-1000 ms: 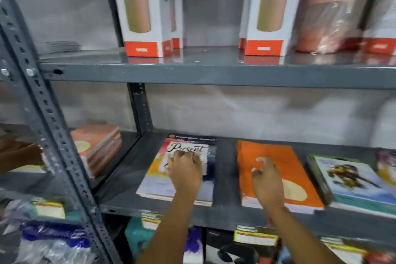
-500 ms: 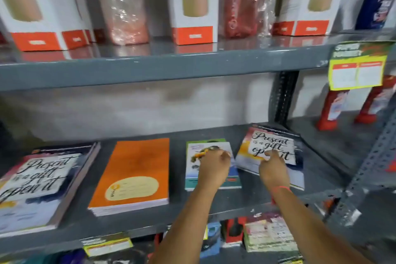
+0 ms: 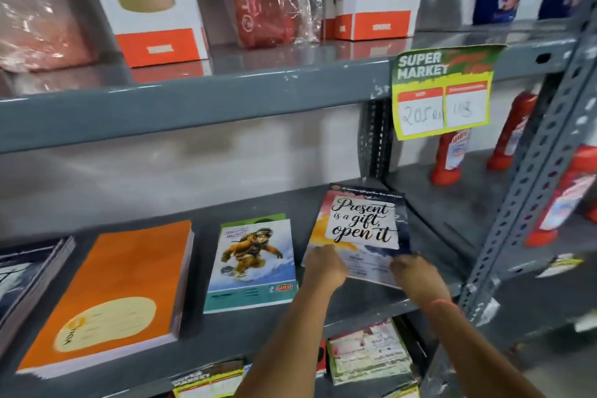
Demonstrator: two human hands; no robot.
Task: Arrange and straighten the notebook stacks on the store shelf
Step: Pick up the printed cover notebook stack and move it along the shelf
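Note:
Several notebook stacks lie on the grey middle shelf (image 3: 258,329). The "Present is a gift, open it" stack (image 3: 361,223) sits at the right end, turned slightly askew. My left hand (image 3: 323,268) grips its near left corner and my right hand (image 3: 416,275) grips its near right corner. Left of it lies a teal stack with a snowboarder cover (image 3: 252,265), then an orange stack (image 3: 119,294). Another dark-covered stack (image 3: 26,275) shows partly at the far left edge.
A slotted steel upright (image 3: 529,178) stands close to the right of my right hand. A yellow price tag (image 3: 442,94) hangs from the upper shelf edge. Red bottles (image 3: 452,152) fill the neighbouring bay. Boxed flasks (image 3: 155,0) stand above; more notebooks (image 3: 368,355) lie below.
My left hand left the snowboarder stack and moved right to the "Present is a gift" stack. Both hands now hold its near corners. The view shifted closer and slightly right.

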